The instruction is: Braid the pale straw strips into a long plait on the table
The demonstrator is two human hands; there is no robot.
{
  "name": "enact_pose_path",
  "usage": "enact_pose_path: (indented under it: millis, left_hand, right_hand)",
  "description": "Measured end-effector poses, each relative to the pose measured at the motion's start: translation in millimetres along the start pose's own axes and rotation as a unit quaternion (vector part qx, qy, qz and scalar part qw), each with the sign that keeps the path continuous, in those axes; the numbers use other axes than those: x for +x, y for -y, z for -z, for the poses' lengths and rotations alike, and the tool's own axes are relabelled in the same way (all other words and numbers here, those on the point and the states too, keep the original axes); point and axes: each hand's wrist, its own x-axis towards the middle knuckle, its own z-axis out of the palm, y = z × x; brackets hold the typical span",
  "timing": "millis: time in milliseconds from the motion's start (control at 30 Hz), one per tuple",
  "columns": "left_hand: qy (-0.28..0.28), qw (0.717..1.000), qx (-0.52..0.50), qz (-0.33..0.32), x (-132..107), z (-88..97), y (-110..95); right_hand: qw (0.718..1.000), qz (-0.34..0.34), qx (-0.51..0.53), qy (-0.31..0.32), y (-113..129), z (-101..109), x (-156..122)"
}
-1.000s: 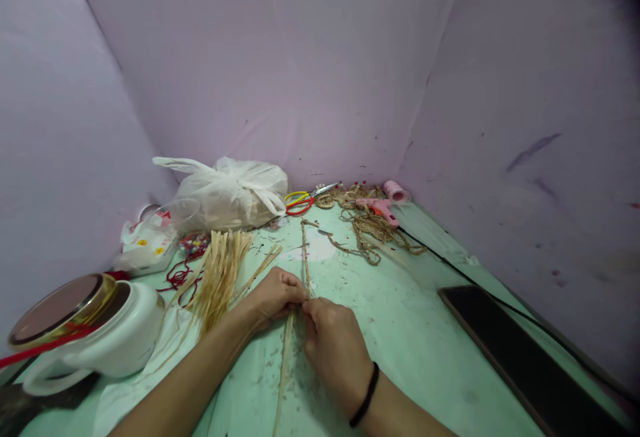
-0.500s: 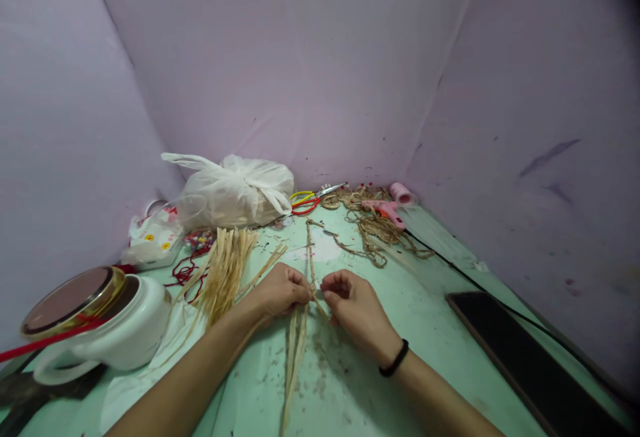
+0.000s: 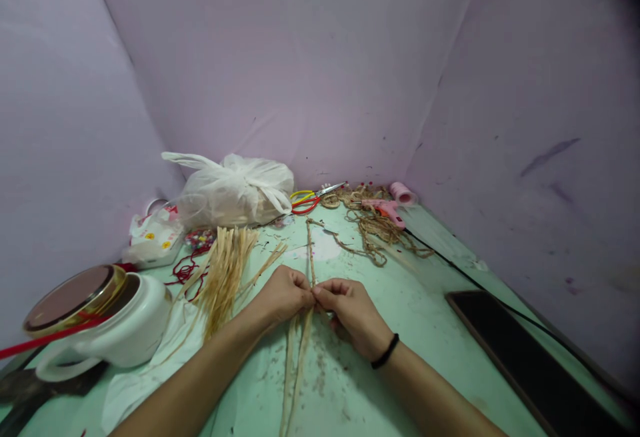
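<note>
Left hand (image 3: 289,296) and right hand (image 3: 347,305) meet mid-view, both pinched shut, forearms (image 3: 207,367) converging from below.

Your speckled green tabletop (image 3: 425,317) bears a thin twisted cord (image 3: 311,250), straw strips (image 3: 230,270), a knotted white bag (image 3: 225,192), tangled twine (image 3: 375,232) and, toward your right, a dark flat slab (image 3: 530,357).

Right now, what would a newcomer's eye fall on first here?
Probably the left hand and right hand, pinching a thin straw-coloured cord low centre, over the green table. Then the bulging white plastic bag at the back left and the pink glue gun near the tangled twine, back right.
</note>
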Motion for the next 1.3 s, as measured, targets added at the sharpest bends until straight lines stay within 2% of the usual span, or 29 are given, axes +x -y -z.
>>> enact_pose_path:
  millis: [167, 300, 433, 600, 833, 900, 967, 1033, 1100, 1167, 1300]
  left_hand:
    - [0.034, 0.999, -0.019, 0.007, 0.5, 1.4, 0.8]
    - [0.016, 0.999, -0.023, -0.021, 2.2, 1.3, 2.8]
    - [0.017, 0.999, -0.006, -0.043, 5.0, 0.2, 4.7]
    - [0.009, 0.999, 0.022, -0.048, 7.2, -1.1, 5.9]
    - [-0.021, 0.995, 0.072, -0.061, 2.5, -8.2, 2.4]
    - [-0.003, 0.995, 0.076, -0.068, 0.8, -6.2, 1.0]
    - [0.04, 0.994, 0.071, -0.071, -0.1, -1.9, 0.3]
    - [0.086, 0.993, 0.051, -0.057, 0.0, 2.6, 0.5]
    - [0.107, 0.994, 0.02, -0.032, 1.0, 5.1, 1.1]
    - [0.092, 0.996, -0.009, -0.012, 2.3, 4.5, 1.7]
    - [0.027, 0.999, -0.025, 0.009, 4.1, -2.2, 1.9]
  right_hand:
    - [0.998, 0.042, -0.051, 0.004, -2.3, 3.7, 7.9]
    - [0.986, 0.11, -0.123, -0.006, -9.1, 6.6, 14.6]
    - [0.981, 0.124, -0.151, 0.008, -13.9, 10.5, 19.7]
    - [0.988, 0.104, -0.084, 0.082, -13.6, 12.9, 21.7]
    - [0.99, 0.059, -0.063, 0.109, 1.0, 17.8, 15.0]
    - [0.99, 0.045, -0.065, 0.121, 3.4, 20.0, 15.2]
    - [0.989, 0.028, -0.066, 0.132, 3.7, 21.6, 16.8]
    - [0.988, 0.018, -0.068, 0.136, 2.5, 22.1, 18.8]
    - [0.988, 0.017, -0.069, 0.137, 1.0, 21.6, 20.3]
    - [0.989, 0.018, -0.067, 0.133, 0.4, 20.5, 20.6]
    - [0.991, 0.014, -0.045, 0.124, 2.7, 18.4, 17.5]
